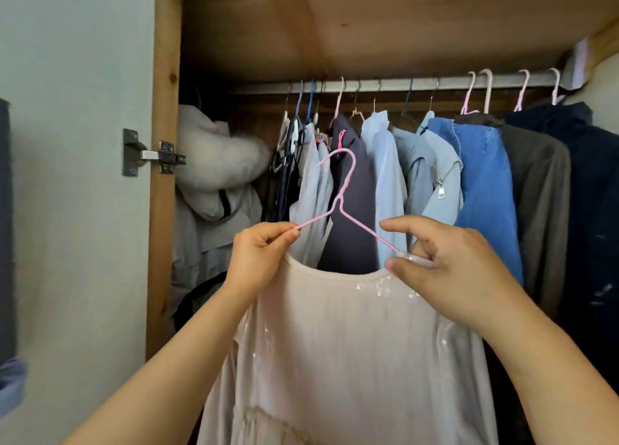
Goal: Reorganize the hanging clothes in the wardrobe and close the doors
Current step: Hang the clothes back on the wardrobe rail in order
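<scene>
A pale beige top with sequins at the neckline hangs on a pink wire hanger, held up in front of the open wardrobe and off the rail. My left hand pinches the hanger's left arm together with the top's left shoulder. My right hand pinches the right shoulder of the top where the hanger's right arm goes in. Behind, the white rail carries several garments: grey and light blue shirts, a dark jacket, a blue denim piece, a brown coat and a navy coat.
A white fluffy coat bulges at the wardrobe's left end. The wooden side panel carries a metal door hinge, with the pale open door to its left. A wooden shelf closes the space above the rail.
</scene>
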Demonstrator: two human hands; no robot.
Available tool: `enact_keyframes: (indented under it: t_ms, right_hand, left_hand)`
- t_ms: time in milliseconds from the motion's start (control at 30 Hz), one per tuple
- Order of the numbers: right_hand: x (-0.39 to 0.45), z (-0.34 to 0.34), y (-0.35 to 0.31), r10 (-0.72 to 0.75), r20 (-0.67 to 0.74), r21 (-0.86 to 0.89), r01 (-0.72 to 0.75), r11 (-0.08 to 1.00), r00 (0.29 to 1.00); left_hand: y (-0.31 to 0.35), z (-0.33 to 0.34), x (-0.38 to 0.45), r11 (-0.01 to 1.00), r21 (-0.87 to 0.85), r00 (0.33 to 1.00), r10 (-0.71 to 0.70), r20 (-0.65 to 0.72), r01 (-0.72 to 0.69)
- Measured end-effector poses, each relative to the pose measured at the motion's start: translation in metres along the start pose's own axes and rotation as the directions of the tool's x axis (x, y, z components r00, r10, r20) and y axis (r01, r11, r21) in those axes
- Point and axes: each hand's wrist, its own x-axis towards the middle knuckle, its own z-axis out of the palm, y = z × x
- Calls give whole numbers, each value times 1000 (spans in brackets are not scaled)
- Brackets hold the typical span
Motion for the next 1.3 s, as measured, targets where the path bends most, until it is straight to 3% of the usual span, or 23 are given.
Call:
enact_keyframes:
  t_ms: [167,333,600,733,900,1133,1300]
  right_hand:
    - [56,30,-14,-68,-75,70,73,995,995]
    - [117,52,-19,19,-113,197,4,980,993]
    - [194,63,-49,118,138,567,-176,805,983]
    - [208,81,-46,120,145,699,-188,690,982]
    - [219,101,-38,75,53,772,-88,629,996]
    - [228,120,-46,-26,162,789,-114,604,987]
    - [233,144,-56,-29,118,788,-75,612,993]
  left_hand:
    - [-27,-6,55,995,-96,996,4,-87,-12]
    - [-41,-10,116,997,-11,989,70,-127,-72]
    - [-59,-10,209,988,-118,982,82,-172,-104]
    - [-76,-4,229,983,-165,978,44,-206,-79]
    - [-88,1,241,985,-171,985,-1,-170,-29]
    - [-89,-1,240,985,-175,987,-23,-161,-5]
    - [-83,-12,233,994,-106,998,-15,-59,9]
